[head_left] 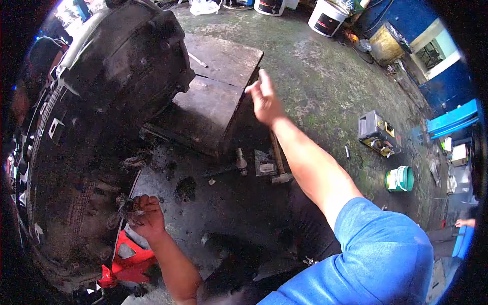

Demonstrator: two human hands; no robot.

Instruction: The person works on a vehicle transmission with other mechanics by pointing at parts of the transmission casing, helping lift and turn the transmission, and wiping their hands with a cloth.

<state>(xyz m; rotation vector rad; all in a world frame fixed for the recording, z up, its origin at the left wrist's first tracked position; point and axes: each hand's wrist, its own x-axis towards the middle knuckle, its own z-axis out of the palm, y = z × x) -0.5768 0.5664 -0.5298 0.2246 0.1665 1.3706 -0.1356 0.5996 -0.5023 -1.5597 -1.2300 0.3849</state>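
Black, grimy car panel [114, 76] seemed stiff, best gripped by its edge; our left hand [148, 218] curled near it, hold unclear; our right hand [265, 104] spread, empty.

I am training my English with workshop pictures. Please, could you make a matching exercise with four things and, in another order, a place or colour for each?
1. left hand
2. right hand
3. nearest bucket
4. holed part

A. red
B. near the board's edge in view
C. green
D. at the big dark part

Pairs: 1-D, 2-B, 3-C, 4-A
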